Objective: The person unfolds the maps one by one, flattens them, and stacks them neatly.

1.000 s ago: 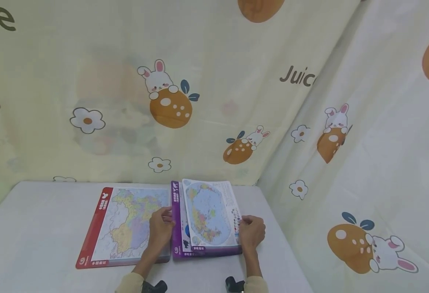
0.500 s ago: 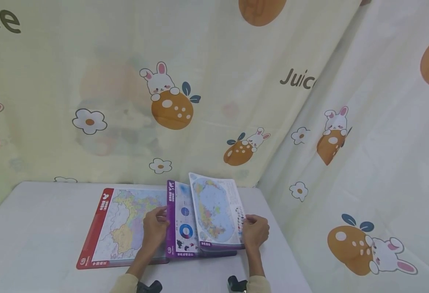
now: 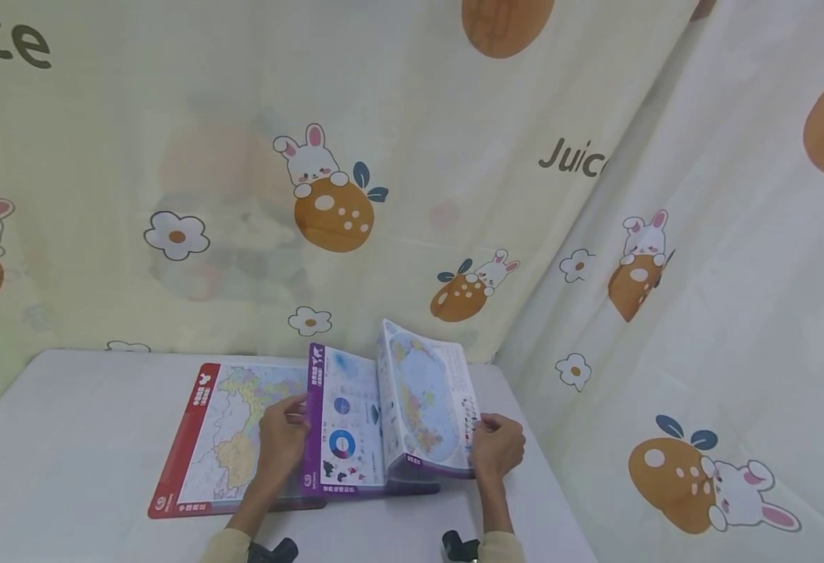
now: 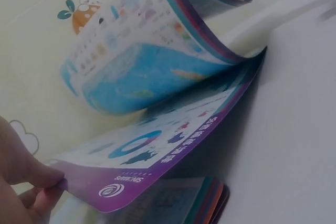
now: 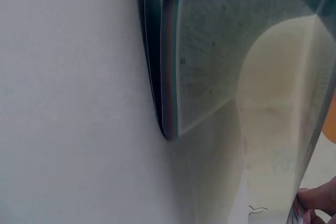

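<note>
A purple-bordered folding map (image 3: pixel 349 426) stands partly spread between my two hands. My left hand (image 3: pixel 281 442) pinches its left purple edge; in the left wrist view, thumb and fingers (image 4: pixel 50 182) grip near its printed corner. My right hand (image 3: pixel 498 447) pinches the right edge of the raised panel (image 3: pixel 429 399), which shows a world map. Between the panels, the left wrist view shows a curved page (image 4: pixel 142 72) with blue print. A red-bordered map (image 3: pixel 208 446) lies flat at the left, partly covered by my left hand and the purple map.
The maps are on a white-covered table (image 3: pixel 88 438). Behind it hangs a pale curtain (image 3: pixel 236 313) with rabbits and flowers, and another curtain (image 3: pixel 721 352) runs along the right side. Dark wrist gear (image 3: pixel 274 551) shows at the left cuff.
My left hand has moved left with the purple edge, and my right hand slightly right with the raised panel. The gap between the panels has widened, uncovering the inner page with its blue ring chart.
</note>
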The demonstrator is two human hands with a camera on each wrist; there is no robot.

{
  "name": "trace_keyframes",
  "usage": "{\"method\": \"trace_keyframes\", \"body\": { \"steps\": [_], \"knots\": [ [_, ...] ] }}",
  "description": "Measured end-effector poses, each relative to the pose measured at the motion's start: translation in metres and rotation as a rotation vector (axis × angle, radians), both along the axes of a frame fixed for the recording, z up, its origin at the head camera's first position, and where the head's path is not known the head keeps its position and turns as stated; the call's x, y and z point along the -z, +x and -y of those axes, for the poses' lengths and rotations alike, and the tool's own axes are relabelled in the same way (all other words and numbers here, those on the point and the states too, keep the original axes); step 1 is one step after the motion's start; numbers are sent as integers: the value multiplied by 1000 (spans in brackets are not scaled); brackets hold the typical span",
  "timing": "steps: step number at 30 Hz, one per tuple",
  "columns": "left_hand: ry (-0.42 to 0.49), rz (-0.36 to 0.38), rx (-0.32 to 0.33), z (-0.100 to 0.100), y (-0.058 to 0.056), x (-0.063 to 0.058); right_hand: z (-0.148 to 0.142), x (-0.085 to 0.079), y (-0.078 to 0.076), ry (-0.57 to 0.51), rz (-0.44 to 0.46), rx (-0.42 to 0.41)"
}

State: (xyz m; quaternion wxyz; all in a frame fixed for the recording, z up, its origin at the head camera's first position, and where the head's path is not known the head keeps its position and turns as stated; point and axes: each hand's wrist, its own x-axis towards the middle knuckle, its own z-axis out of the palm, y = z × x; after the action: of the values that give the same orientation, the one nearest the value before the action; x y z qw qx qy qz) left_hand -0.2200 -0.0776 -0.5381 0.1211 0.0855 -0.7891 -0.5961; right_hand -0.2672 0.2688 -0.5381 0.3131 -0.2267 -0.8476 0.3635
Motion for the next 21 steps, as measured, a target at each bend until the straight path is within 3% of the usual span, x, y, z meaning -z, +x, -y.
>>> {"method": "trace_keyframes", "body": {
  "steps": [9, 21],
  "knots": [
    [-22, 34, -10, 21, 0, -1, -4, -2, -1, -68, -31, 28],
    [-54, 23, -56, 41, 6, 1, -7, -1, -3, -71, -30, 61]
  ]
}}
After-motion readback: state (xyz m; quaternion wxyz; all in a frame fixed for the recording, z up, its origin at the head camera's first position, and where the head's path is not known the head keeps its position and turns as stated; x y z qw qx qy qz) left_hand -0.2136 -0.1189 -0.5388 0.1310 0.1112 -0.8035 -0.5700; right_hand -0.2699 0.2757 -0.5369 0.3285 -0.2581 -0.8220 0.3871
